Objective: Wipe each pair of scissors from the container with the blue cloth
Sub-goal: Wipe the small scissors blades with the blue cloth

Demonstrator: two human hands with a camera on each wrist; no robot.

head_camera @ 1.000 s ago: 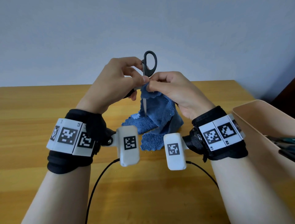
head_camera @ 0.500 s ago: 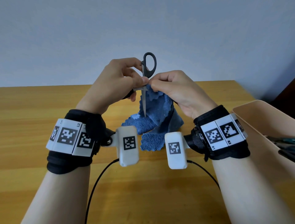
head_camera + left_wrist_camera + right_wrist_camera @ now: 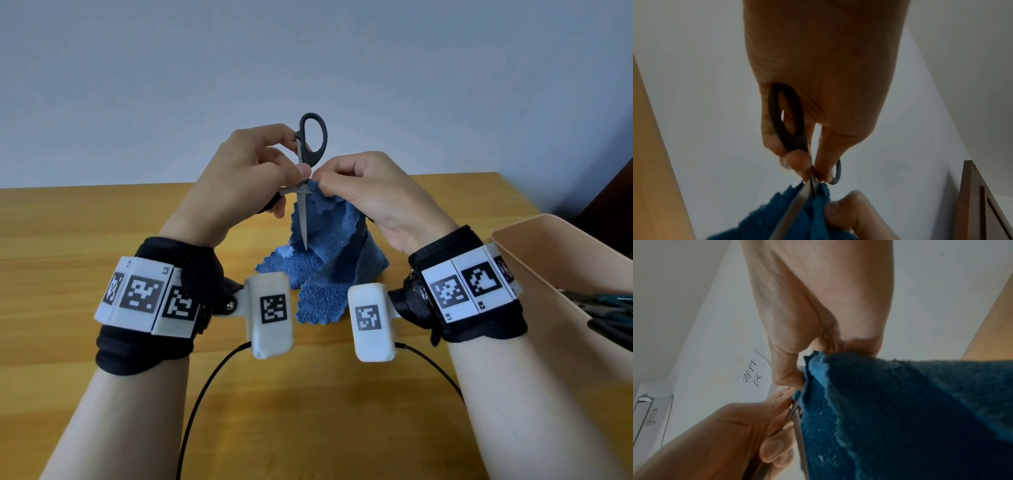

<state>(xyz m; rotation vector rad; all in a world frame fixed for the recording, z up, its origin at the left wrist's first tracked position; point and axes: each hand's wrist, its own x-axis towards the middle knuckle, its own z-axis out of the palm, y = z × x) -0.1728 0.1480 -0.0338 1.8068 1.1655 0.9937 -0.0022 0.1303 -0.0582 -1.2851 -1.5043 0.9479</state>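
Wiping step in hand: left hand (image 3: 239, 178) grips opened scissors (image 3: 305, 192); right hand (image 3: 370, 192) pinches blue cloth (image 3: 329, 260) at pivot. Next: draw cloth down blade.

Black handles and silver blades on the scissors (image 3: 310, 150). Blue cloth (image 3: 329, 260), beige container (image 3: 561, 274). Black-and-white square patterns on wristbands (image 3: 144, 294).
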